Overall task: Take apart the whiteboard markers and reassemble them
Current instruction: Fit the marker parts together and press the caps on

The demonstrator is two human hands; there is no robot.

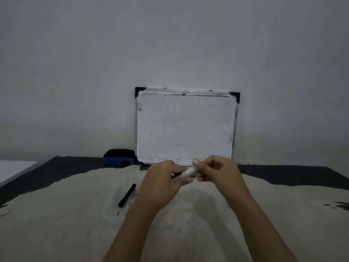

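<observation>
A white marker barrel (pixel 187 172) is held above the cloth between both hands. My left hand (pixel 162 179) wraps its left part, and my right hand (pixel 215 171) pinches its right end with thumb and fingers. Most of the barrel is hidden by the fingers. A thin black stick-like marker part (pixel 127 195) lies loose on the beige cloth (pixel 75 214), to the left of my left wrist.
A small whiteboard (pixel 186 127) leans on the wall at the back of the dark table (pixel 283 174). A blue and black eraser (pixel 119 157) sits left of the whiteboard. Dark ink stains (pixel 338 205) mark the cloth at the right edge.
</observation>
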